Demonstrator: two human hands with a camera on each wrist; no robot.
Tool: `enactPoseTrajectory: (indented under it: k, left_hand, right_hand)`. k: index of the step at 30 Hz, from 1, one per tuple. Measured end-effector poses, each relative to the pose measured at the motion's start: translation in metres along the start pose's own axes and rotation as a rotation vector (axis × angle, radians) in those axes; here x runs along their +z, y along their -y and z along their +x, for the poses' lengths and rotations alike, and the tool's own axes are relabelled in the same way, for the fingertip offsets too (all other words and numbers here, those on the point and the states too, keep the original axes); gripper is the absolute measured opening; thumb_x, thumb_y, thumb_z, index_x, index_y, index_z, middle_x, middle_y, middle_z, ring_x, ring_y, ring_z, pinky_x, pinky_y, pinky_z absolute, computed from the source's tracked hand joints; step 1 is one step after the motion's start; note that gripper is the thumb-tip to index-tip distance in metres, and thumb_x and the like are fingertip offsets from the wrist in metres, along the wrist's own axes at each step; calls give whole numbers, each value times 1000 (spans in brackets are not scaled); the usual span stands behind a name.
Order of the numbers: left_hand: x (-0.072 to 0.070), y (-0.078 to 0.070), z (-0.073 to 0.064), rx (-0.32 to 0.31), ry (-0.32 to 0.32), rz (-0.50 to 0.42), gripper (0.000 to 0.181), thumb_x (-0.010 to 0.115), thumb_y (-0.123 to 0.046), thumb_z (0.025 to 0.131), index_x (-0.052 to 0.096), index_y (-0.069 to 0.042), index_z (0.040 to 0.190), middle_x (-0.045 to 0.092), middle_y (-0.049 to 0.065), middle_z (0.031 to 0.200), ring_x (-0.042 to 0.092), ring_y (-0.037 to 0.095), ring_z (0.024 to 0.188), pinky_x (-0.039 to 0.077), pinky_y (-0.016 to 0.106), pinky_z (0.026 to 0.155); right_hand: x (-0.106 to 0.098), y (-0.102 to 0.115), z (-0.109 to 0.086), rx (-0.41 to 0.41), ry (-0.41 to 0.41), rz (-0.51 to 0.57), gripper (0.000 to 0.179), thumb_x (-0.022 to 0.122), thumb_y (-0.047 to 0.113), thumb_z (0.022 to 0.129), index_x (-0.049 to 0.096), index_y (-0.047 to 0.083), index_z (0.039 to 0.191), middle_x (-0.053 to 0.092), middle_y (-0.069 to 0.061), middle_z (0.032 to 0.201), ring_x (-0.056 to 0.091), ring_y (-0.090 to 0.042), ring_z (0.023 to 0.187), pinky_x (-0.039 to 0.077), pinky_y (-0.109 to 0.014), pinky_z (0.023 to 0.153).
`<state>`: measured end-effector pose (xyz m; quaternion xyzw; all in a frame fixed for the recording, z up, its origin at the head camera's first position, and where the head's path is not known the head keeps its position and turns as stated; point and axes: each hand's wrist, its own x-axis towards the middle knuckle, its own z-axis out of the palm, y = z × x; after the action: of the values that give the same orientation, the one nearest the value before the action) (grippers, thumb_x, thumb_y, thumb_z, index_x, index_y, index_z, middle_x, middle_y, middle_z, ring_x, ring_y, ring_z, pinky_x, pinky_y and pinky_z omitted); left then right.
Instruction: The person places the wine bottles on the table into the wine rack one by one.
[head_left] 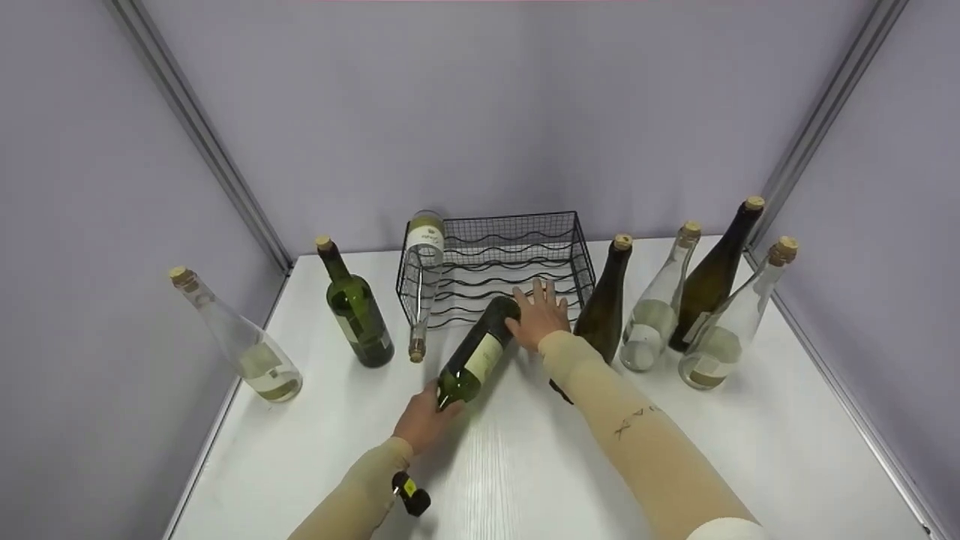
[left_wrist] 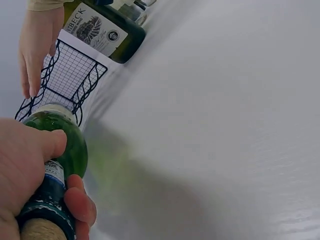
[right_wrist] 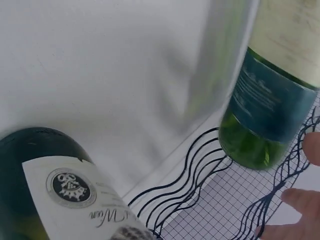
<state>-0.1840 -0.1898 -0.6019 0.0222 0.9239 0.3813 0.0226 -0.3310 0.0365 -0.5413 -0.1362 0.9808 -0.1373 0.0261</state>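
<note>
My left hand (head_left: 427, 420) grips a green wine bottle (head_left: 484, 356) round its neck end, the cork (left_wrist: 44, 230) showing below the fingers in the left wrist view. The bottle is tilted, its base pointing away from me over the front of a black wire rack (head_left: 511, 216). Beside that base, my right hand (head_left: 541, 319) has its fingers spread out over the rack's front right part. Fingertips (right_wrist: 297, 200) of this hand show close to the wavy wires in the right wrist view. A clear bottle (head_left: 425, 244) lies in the rack's left end, its corked neck toward me.
Left of the rack stand a clear bottle (head_left: 251, 356) and a green bottle (head_left: 361, 319). To its right are several corked bottles, including a brown one (head_left: 606, 304) close by my right forearm. Pale panels (head_left: 480, 112) enclose the white table (head_left: 480, 480).
</note>
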Motion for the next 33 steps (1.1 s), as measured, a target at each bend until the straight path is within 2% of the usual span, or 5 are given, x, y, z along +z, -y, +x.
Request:
enactPoseTrajectory:
  k: [7,14,23,28,33]
  left_hand:
    - [4,-2,12,-25,-59,-26,52,65,-34,92,49,2,127,65,21,110,62,33,102,46,49,88]
    - [4,-7,25,-143,-89,-139,57,61,-35,94,46,3,133,61,23,119,60,32,104,46,46,90]
    - [6,-5,43,-277,-187,-296,50,58,-37,95,52,5,120,58,6,69,54,15,49,45,30,46]
    - [7,-4,54,-354,-205,-381,49,56,-43,95,52,2,113,52,0,53,45,11,39,37,27,39]
    - [3,3,61,-421,-214,-494,43,57,-45,93,51,-3,100,52,0,55,46,12,43,38,27,42]
  right_hand:
    - [5,2,2,-4,14,-128,69,47,53,96,17,30,154,3,-18,159,-3,-44,143,27,-58,107]
    - [7,1,3,5,56,-200,70,45,55,96,15,31,154,-2,-17,159,-5,-43,143,33,-54,105]
    - [9,-2,0,-8,76,-172,77,46,62,92,13,31,155,-3,-17,159,-12,-42,142,31,-54,106]
    - [9,-2,-2,11,80,-111,81,50,63,90,12,32,155,-9,-14,160,-17,-40,142,29,-55,107]
    - [10,0,-1,8,63,-66,84,56,61,88,14,32,154,-9,-14,160,-18,-39,142,31,-56,106]
